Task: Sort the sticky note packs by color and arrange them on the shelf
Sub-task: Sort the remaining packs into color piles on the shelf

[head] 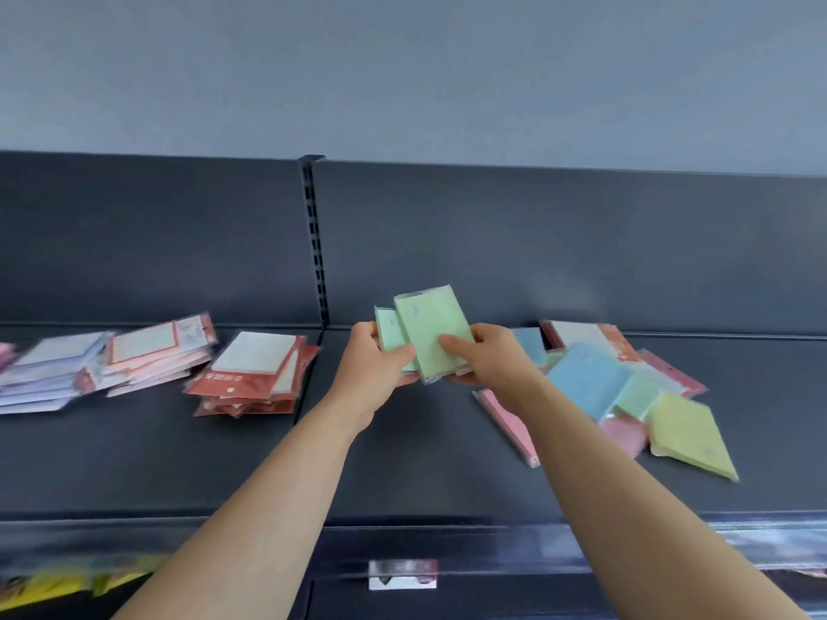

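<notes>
Your left grip (373,366) and right grip (490,358) both pinch green packs (432,333) above the shelf (402,467). Red stack (253,380) and pale stacks (67,373) look sorted; the mixed pile (586,378) at right looks unsorted. Roughly halfway, I'd say.

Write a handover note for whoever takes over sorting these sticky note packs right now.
Left hand and right hand both grip the green packs above the shelf.
Stacked at left: red stack, pink stack, lilac stack.
Unsorted at right: mixed pile with blue pack, yellow pack, pink and red ones.
To do: set the green packs down, then sort that pile.
</notes>
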Available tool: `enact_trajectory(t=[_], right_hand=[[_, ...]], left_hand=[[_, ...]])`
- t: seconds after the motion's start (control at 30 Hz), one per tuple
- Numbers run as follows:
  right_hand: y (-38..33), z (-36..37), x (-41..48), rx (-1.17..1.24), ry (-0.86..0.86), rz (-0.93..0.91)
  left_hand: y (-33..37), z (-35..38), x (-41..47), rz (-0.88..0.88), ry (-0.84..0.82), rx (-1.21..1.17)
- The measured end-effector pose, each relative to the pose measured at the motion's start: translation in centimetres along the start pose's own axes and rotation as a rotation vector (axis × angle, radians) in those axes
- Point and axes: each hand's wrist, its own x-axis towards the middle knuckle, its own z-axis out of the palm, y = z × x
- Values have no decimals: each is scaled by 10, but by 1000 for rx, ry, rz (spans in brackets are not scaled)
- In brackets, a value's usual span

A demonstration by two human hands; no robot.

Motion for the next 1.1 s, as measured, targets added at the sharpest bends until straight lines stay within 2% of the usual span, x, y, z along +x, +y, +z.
enact_trajectory(t=[0.23,0.43,0.67,0.87,1.1], right_hand=[[-15,78,-3,45,-85,-62],[-32,142,2,-14,-259,-110],[-42,238,-13,-46,-356,-174],[-69,333,-31,-20,-504,-207],[-96,465,-49,-29,-539,-227]], left_hand=[[0,-75,4,14,169,31],[9,-138,-9,51,376,131],[14,-222,-41,65,470,66],[18,-319,-56,78,615,49],[28,-456,-66,90,649,126]])
